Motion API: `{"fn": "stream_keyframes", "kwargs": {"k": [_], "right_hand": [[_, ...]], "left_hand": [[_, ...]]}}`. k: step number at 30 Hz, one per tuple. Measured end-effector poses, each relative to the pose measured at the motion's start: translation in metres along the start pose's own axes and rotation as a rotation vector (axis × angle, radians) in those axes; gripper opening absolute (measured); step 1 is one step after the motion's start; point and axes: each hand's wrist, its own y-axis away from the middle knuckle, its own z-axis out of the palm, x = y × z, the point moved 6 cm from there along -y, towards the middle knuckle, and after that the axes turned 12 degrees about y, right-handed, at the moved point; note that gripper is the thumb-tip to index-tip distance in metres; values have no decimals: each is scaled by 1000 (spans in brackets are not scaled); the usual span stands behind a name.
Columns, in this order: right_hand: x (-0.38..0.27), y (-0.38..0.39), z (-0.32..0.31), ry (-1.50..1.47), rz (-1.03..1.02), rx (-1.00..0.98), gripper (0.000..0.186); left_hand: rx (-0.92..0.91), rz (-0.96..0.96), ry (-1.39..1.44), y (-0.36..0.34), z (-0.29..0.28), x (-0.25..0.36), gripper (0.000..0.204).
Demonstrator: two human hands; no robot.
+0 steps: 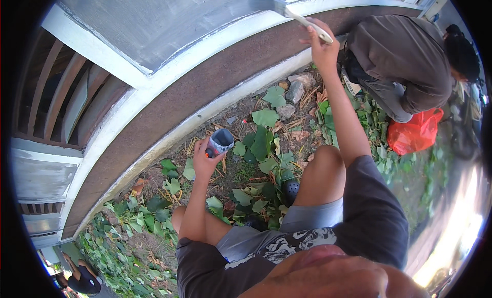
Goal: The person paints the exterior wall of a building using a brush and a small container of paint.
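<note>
My right hand (pixel 324 45) is raised toward the wall, its fingers closed around the pale handle of a paintbrush (pixel 307 24). The brush's grey bristles reach the lower part of a grey panel (pixel 154 28), which has streaky paint on it; whether they press on it I cannot tell. Lower and to the left, my left hand (pixel 204 162) grips a small paint cup (pixel 222 139), its mouth facing up and grey inside. A small dark piece with an orange spot shows by those fingers, too small to name.
White framing (pixel 110 54) borders the panel above a brown wall band (pixel 148 116). Leafy vines (pixel 264 144) and stones (pixel 295 92) cover the ground. A person (pixel 397 57) crouches close at right beside a red plastic bag (pixel 414 131). Another person (pixel 84 280) is far lower left.
</note>
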Motion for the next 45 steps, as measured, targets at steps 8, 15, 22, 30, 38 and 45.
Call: {"fn": "stream_keyframes", "kwargs": {"k": [8,15,22,30,38,45], "right_hand": [[13,-32,-80,212,-134,372,26],[6,-49,-60,176,-261,389,24],[30,-43,-56,248,-239,410,24],[52,-10,-53,349,-95,344,22],[10,-8,-9,189,-75,269,24],[-50,31,19,39,-98,33,27]], "left_hand": [[12,-13,18,1,-4,-8,77],[15,13,-16,-2,2,-15,79],[-3,-40,12,-3,3,-15,81],[-7,-51,32,-3,-1,-19,81],[-19,-41,38,-4,2,-23,82],[-7,-30,45,-3,1,-28,80]]}}
